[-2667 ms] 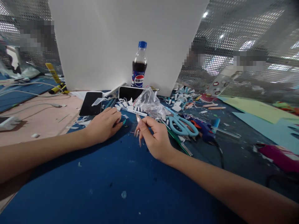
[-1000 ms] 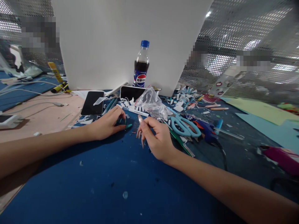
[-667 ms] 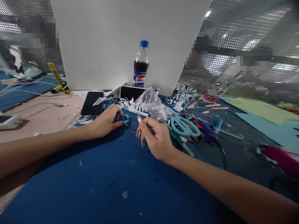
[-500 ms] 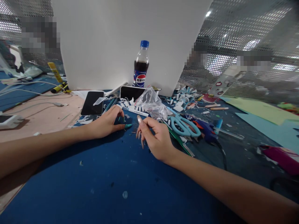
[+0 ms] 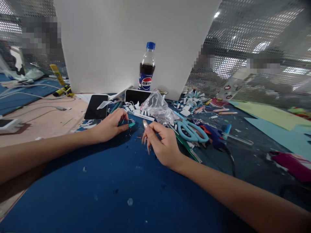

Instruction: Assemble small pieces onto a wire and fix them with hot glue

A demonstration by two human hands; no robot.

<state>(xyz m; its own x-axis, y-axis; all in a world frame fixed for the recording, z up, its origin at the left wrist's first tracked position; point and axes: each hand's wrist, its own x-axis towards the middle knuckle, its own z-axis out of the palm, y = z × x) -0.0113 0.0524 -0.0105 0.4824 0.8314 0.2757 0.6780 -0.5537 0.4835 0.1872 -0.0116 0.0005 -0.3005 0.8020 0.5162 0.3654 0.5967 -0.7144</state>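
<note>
— While the left hand [image 5: 110,127] is rested on the blue mat [image 5: 116,187], what is gripped by it?
— A small teal piece [image 5: 131,124] is pinched between thumb and fingers against the mat, at ten o'clock from the right hand [image 5: 161,142].
— And that hand?
— Thumb and forefinger are closed together. Whether anything is held cannot be told. Scissors [image 5: 190,129] are seen at two o'clock of it.

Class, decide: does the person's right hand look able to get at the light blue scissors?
Probably yes: the scissors lie uncovered just beside the right hand, with nothing standing between them.
</note>
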